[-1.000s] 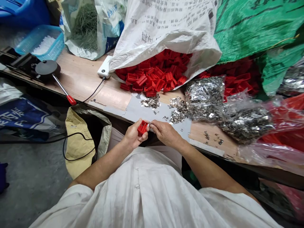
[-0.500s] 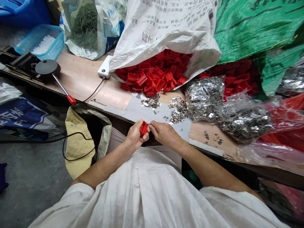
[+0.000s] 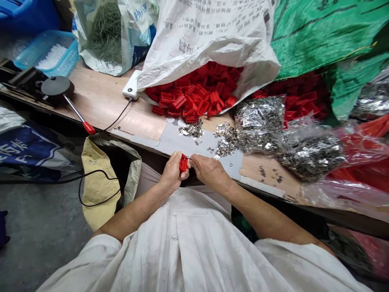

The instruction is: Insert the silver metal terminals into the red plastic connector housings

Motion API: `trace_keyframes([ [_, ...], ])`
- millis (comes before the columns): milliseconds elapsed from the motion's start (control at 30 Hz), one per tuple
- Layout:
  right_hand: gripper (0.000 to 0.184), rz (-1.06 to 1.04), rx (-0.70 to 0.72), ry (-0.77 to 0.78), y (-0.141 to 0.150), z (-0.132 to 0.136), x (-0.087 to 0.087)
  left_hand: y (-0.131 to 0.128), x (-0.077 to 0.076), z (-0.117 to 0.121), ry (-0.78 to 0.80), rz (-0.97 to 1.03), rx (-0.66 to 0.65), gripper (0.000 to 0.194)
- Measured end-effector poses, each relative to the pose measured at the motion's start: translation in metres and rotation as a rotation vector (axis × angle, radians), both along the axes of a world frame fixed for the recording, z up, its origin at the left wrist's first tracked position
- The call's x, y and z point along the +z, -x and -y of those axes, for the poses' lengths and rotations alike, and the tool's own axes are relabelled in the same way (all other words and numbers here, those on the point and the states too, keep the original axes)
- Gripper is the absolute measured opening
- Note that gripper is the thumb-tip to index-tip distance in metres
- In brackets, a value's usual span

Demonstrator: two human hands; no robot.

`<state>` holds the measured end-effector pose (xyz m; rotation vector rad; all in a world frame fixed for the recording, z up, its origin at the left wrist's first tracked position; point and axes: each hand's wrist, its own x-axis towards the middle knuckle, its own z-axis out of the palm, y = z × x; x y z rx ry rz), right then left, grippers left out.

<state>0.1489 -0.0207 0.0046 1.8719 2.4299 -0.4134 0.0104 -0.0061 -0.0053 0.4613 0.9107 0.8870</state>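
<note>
A small red plastic housing point(image 3: 183, 163) with an open hollow side is held in my left hand point(image 3: 172, 170), its fingers and thumb wrapped around it. Close against its right side, my right hand point(image 3: 208, 169) is pinched on a small metal piece point(image 3: 189, 158) that glints at the housing's edge; its exact shape is too small to tell. Both hands are in front of the bench edge, over my lap. Just beyond them, loose metal clips point(image 3: 225, 146) and another pile of shiny metal parts point(image 3: 191, 129) lie on a grey sheet point(image 3: 173, 140).
A white woven sack point(image 3: 209, 24) spills red housings point(image 3: 194, 97) onto the bench. Clear bags of metal parts point(image 3: 259, 123) lie at right, beneath a green sack point(image 3: 328, 36). At left are a lever tool with a red grip point(image 3: 88, 128), a blue basket point(image 3: 68, 56) and an open yellow sack point(image 3: 99, 178).
The view has shifted slightly. My right hand has tilted a little at the housing, and the metal piece in its pinch shows more. My left hand keeps its hold.
</note>
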Motion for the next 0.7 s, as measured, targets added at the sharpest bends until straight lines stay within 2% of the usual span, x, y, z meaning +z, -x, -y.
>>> trace_keyframes([
  [167,0.027,0.009,-0.005,0.016,-0.004,0.006,0.000,-0.001,-0.004,0.002,-0.027,-0.059,-0.013,0.037],
  [300,0.024,-0.247,0.007,0.084,-0.019,-0.006,0.007,0.003,-0.005,-0.004,-0.141,-0.077,-0.124,0.038],
  [367,0.019,-0.338,-0.044,0.054,-0.032,-0.019,0.008,0.007,-0.006,-0.010,-0.231,-0.143,-0.162,0.038],
  [433,0.015,-0.271,-0.162,-0.073,-0.043,-0.034,0.006,0.012,-0.007,-0.015,-0.354,-0.292,-0.161,0.036],
  [500,0.015,-0.165,-0.237,-0.151,-0.051,-0.046,0.002,0.016,-0.008,-0.020,-0.517,-0.533,-0.143,0.034],
  [600,0.017,-0.065,-0.225,-0.146,-0.052,-0.059,-0.004,0.018,-0.010,-0.024,-0.801,-0.910,-0.187,0.029],
  [700,0.018,0.003,-0.179,-0.125,-0.045,-0.066,-0.007,0.015,-0.014,-0.028,-1.043,-1.153,-0.286,0.027],
])
